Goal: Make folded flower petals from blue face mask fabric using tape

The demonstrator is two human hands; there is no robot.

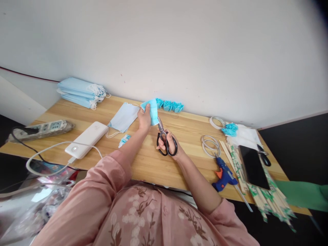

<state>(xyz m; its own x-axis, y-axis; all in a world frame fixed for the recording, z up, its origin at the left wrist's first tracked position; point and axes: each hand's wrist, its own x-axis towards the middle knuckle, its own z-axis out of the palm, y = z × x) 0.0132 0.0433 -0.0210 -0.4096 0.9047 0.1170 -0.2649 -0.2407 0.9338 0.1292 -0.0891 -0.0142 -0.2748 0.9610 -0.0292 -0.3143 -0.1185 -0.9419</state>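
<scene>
Here, wooden tabletop [189, 136] against pale wall [179, 51]; left hand [144, 118] pinching blue sheet [153, 111], right hand [171, 140] gripping scissors [161, 127].

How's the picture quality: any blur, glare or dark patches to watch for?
Head view: scissors and blue piece read clearly; head view: the green strip at far right looks blurred; head view: glare on the plastic lower left; head view: top right corner dark.
</scene>
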